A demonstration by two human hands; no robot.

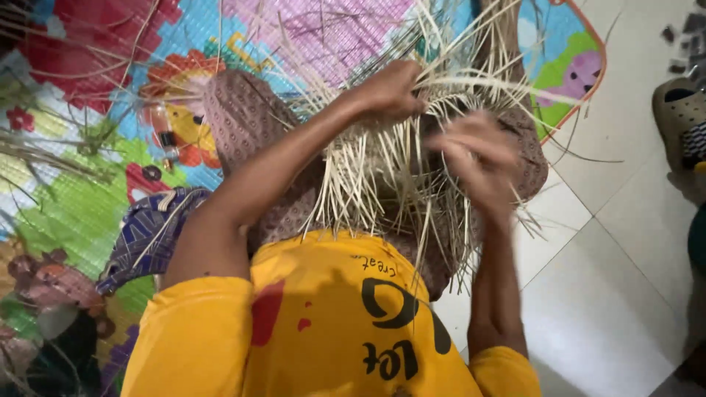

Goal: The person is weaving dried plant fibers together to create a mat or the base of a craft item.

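I am working a bundle of pale straw strips [382, 176], thin, flat, cream-coloured strands woven into a loose tangle at the middle and left free at the ends. It sits over my lap, just above my yellow shirt [323, 323] and in front of my patterned brown skirt [243, 117]. Its free ends fan out both ways: many hang toward six o'clock over the shirt, others spray up toward twelve and one o'clock, so the long axis runs roughly up and down. My left hand [390, 90] is closed around strands at the top of the bundle. My right hand [478, 158] is blurred at three o'clock of it; its fingers curl among the strips, but I cannot tell whether they grip.
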